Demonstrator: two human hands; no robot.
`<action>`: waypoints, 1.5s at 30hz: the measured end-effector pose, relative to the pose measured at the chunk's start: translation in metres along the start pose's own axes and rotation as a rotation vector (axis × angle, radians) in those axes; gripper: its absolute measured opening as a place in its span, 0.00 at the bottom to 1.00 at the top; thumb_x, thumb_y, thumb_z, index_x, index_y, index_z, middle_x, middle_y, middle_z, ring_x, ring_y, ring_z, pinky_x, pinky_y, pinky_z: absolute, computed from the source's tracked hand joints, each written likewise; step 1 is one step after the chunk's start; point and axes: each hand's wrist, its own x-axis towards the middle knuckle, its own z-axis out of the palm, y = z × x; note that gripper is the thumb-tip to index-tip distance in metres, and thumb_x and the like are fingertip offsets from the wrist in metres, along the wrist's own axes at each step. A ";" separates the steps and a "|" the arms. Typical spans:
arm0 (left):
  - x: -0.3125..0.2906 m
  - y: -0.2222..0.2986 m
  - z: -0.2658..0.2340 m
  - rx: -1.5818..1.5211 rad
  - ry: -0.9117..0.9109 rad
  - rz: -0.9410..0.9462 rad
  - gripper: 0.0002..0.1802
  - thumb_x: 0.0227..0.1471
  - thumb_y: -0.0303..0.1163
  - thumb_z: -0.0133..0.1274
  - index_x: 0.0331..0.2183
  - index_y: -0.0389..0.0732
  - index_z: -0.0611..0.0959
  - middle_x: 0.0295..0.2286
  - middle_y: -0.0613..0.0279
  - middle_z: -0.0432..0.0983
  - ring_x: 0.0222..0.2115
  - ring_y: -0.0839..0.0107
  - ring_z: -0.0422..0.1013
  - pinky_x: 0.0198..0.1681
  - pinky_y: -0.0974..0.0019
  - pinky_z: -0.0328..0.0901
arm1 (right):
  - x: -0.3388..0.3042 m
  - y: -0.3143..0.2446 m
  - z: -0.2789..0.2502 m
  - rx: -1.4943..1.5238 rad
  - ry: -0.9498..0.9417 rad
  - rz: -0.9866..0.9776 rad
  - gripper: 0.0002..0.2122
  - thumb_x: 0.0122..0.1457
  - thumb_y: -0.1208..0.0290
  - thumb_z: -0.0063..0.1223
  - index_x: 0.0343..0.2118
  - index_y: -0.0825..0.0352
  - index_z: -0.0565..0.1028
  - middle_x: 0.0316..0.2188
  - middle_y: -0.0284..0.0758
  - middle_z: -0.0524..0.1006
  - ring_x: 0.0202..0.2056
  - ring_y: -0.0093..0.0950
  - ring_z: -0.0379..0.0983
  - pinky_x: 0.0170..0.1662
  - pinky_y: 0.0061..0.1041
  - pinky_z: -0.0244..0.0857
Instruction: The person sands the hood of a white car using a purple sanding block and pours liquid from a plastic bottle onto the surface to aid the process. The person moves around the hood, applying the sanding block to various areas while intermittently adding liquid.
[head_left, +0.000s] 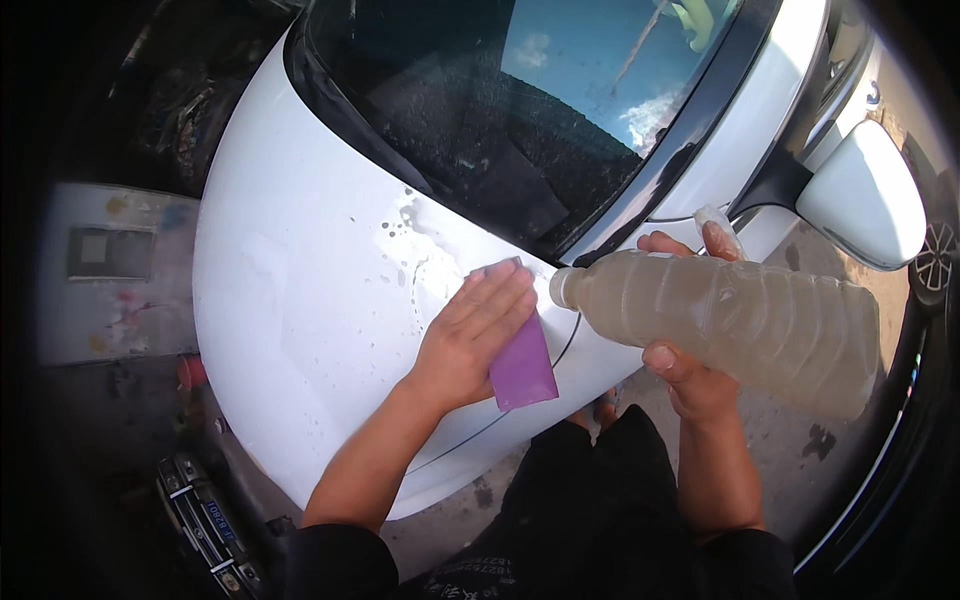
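Left hand (467, 338) flat over purple sheet (527, 372) on white hood (275, 280); right hand (704, 388) clamped round bottle (740, 315) — axis left-right, neck left, near left fingertips.

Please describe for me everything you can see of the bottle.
The bottle is translucent, ribbed and plastic-looking, cloudy greyish-brown, with a pale neck end; whether it is capped is unclear. The right hand holds it roughly sideways, its neck pointing left toward the purple sheet, its base to the right.
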 end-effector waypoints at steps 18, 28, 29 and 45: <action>0.016 0.039 0.034 0.152 0.124 -0.230 0.28 0.55 0.24 0.44 0.58 0.30 0.67 0.60 0.41 0.58 0.63 0.46 0.53 0.66 0.48 0.45 | -0.022 -0.008 -0.018 0.054 0.004 0.024 0.45 0.45 0.65 0.72 0.64 0.63 0.53 0.54 0.45 0.69 0.56 0.37 0.66 0.54 0.38 0.69; 0.008 0.061 0.047 0.148 0.168 -0.267 0.29 0.53 0.24 0.46 0.58 0.33 0.68 0.60 0.43 0.59 0.63 0.46 0.53 0.66 0.49 0.46 | -0.033 -0.011 -0.029 0.036 -0.014 0.007 0.45 0.46 0.65 0.71 0.64 0.65 0.52 0.54 0.46 0.68 0.56 0.38 0.66 0.55 0.40 0.67; 0.001 0.065 0.048 0.146 0.155 -0.280 0.29 0.52 0.24 0.46 0.58 0.33 0.68 0.60 0.43 0.59 0.63 0.47 0.54 0.66 0.49 0.46 | -0.035 -0.010 -0.031 0.027 -0.016 -0.013 0.46 0.46 0.65 0.71 0.64 0.65 0.52 0.54 0.46 0.69 0.56 0.39 0.66 0.55 0.40 0.67; 0.005 0.041 0.029 0.195 0.023 -0.074 0.29 0.52 0.23 0.47 0.57 0.37 0.71 0.60 0.50 0.62 0.63 0.54 0.55 0.65 0.51 0.50 | -0.045 -0.016 -0.042 0.024 0.031 -0.062 0.45 0.46 0.66 0.71 0.64 0.67 0.52 0.53 0.46 0.70 0.54 0.39 0.69 0.53 0.39 0.68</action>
